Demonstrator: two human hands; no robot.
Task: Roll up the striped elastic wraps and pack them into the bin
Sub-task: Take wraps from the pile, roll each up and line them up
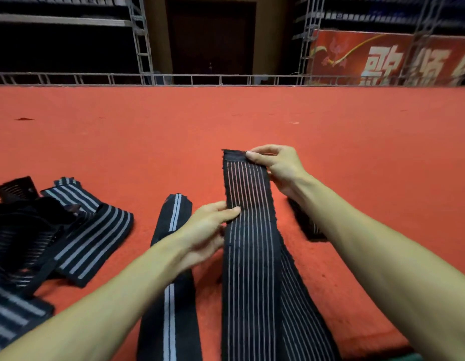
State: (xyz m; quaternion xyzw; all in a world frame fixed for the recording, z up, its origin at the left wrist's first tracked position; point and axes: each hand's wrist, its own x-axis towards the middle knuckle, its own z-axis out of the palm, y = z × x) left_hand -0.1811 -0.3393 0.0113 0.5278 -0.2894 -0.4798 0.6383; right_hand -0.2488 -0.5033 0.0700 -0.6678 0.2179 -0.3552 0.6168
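One long black thin-striped wrap lies stretched out lengthwise on the red carpet, running from the bottom edge of the view up to the middle. Its far end is lifted off the carpet. The right hand holds that far end, with the thumb and fingers pinching the plain black tab at the tip. The left hand grips the wrap's left edge partway down. Its thumb lies on top of the striped face and the other fingers are curled beside and below it. Lower down, a second layer of the same fine-striped band fans out to the right from under the top one.

Just left of this wrap, touching the left wrist, a second wrap lies flat and unrolled. It is black with a broad pale double stripe down its centre. Under the right forearm a short dark strip rests on the carpet, and what it is cannot be made out.

Further left, well apart from the hands, a loose heap of wraps sprawls across the carpet. These are black bands with wider grey stripes, overlapping one another, and some are see-through at their ends.

Beyond the carpet's far edge runs a metal truss railing. Behind it stand dark shelving and, at the right, a red banner with large pale characters.
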